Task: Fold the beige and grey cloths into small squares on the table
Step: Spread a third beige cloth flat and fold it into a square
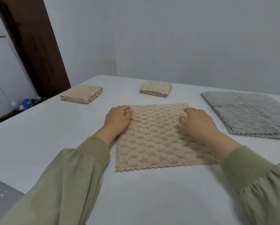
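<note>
Here, left hand, right hand on beige cloth, fingers curled

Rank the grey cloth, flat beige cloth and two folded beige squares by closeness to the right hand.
1. The flat beige cloth, under the right hand.
2. The grey cloth, just to its right.
3. The middle folded square, far centre.
4. The left folded square, far left.
</note>
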Available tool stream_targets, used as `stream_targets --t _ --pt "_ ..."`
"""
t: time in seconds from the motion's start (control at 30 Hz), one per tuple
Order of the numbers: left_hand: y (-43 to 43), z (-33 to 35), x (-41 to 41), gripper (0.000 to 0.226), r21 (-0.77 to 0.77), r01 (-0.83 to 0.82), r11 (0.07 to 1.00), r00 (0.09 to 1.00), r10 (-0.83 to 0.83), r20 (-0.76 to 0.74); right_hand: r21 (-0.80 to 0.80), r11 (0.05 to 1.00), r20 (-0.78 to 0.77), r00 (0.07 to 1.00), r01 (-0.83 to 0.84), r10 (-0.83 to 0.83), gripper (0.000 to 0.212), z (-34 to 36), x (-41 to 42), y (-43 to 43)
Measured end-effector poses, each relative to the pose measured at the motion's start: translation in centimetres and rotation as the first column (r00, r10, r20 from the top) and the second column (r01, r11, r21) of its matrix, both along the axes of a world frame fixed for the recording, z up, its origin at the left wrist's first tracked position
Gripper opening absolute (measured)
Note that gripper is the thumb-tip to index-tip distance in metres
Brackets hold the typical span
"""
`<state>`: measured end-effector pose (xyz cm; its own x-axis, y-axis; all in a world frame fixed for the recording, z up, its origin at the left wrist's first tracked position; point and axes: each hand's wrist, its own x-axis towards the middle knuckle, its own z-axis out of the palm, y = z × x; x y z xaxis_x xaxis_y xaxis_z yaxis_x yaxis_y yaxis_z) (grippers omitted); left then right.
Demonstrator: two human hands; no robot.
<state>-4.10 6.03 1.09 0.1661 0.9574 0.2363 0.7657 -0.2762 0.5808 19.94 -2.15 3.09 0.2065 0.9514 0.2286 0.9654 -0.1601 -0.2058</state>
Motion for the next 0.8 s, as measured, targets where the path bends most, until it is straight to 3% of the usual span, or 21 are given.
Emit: stream_targets --t 0.1,0.23,0.33,0.43,0.67,0.8 --pt "2.2 -0.5 -0.4 0.037 0.025 -0.118 0.993 0.993 0.117 0.033 -0.105 0.994 0.071 0.997 0.002 0.005 0.045 -0.1 0.4 3.1" --pt "4.1 -1.0 -0.6 0.039 0.098 -0.181 0.979 0.978 0.19 -0.092 -0.183 0.982 -0.082 0.996 -0.044 0.029 0.046 -0.1 1.8 6.8" --pt "5.4 -1.0 -0.4 0.04 0.119 -0.187 0.975 0.96 0.207 -0.188 -0.067 0.997 -0.191 0.981 -0.029 0.016 0.043 -1.0 3.1 8.7" --pt "6.4 -0.9 -0.1 0.037 0.112 -0.133 0.985 0.946 0.16 -0.283 0.015 1.0 -0.169 0.985 -0.021 0.023 0.038 -2.4 3.7 9.4" --pt "6.9 -0.5 0.2 0.011 0.07 -0.114 0.991 0.987 0.121 -0.107 0.062 0.998 -0.136 0.99 -0.026 0.034 0.043 -2.7 4.4 10.0" --pt "6.3 -0.3 0.2 0.009 0.055 -0.077 0.996 0.997 0.075 0.023 0.143 0.989 -0.174 0.984 -0.024 0.049 0.018 -2.3 4.3 9.7"
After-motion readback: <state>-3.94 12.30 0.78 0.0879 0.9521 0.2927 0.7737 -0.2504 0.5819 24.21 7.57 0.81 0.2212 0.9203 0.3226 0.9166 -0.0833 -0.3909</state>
